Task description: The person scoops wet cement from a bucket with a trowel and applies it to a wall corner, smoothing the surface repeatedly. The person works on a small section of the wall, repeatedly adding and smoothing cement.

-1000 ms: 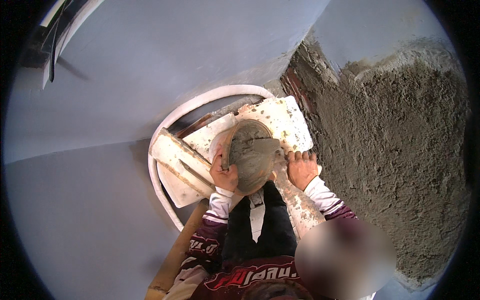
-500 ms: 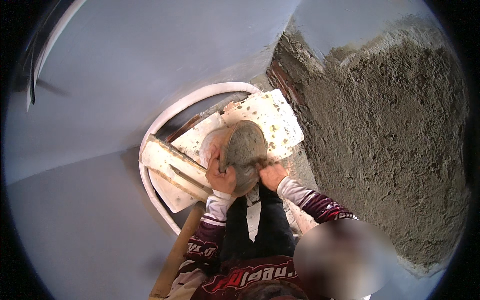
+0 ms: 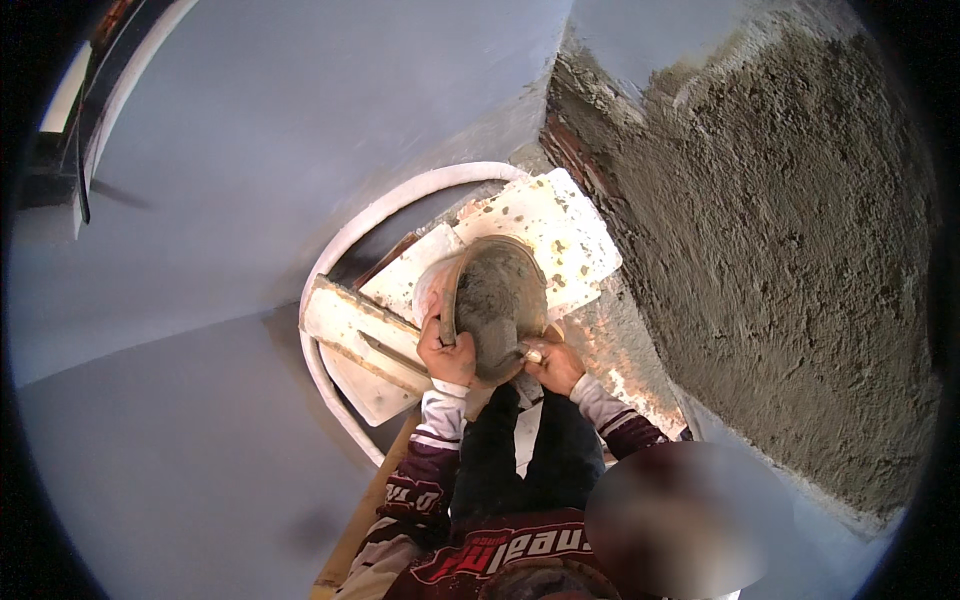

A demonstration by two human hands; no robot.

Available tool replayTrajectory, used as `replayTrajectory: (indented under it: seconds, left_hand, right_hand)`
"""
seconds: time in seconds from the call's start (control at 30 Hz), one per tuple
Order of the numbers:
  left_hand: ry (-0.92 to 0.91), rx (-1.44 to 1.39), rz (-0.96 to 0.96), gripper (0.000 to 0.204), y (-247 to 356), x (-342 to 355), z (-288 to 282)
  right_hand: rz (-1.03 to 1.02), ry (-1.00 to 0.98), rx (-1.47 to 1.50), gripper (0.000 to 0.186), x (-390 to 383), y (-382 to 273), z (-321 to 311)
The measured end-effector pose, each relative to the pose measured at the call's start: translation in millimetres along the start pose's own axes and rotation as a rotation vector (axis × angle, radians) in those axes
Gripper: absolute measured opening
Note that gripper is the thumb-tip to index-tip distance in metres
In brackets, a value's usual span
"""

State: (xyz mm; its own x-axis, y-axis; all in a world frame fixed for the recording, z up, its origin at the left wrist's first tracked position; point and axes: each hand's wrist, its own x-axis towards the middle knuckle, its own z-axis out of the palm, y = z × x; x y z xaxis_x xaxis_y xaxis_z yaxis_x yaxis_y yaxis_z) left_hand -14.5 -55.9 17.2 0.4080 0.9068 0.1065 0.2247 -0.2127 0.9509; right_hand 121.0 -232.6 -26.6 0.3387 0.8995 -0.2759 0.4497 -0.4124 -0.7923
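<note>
Pan (image 3: 497, 305) of wet grey mortar has tipped up since a second ago: then it sat flatter between both hands, now it stands nearly on edge, open face toward the plastered wall side. Reads as a lift or dump in progress, my judgement only.

Left hand (image 3: 447, 357): fingers curled shut over the pan's near left rim. Right hand (image 3: 553, 365): fingers closed on the lower right rim.

Pan sits above the white spattered board (image 3: 560, 225), near its inner edge, inside a white ring (image 3: 345, 240) with wooden planks (image 3: 350, 325) across it.

Surroundings: rough fresh grey plaster wall (image 3: 780, 250) at right, smooth blue-grey painted surfaces (image 3: 250, 150) at left and below.
</note>
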Motion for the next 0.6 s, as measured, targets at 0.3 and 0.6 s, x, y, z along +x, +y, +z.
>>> replayTrajectory:
  seconds: [0.3, 0.6]
  left_hand:
    - [0.101, -0.091, -0.167, 0.045, -22, 5, -3]
    - [0.073, 0.042, -0.163, 0.049, -11, 9, -6]
  right_hand:
    - [0.177, 0.131, 0.023, 0.038, -17, 13, -19]
    - [0.378, 0.335, 0.044, 0.044, 9, 80, -57]
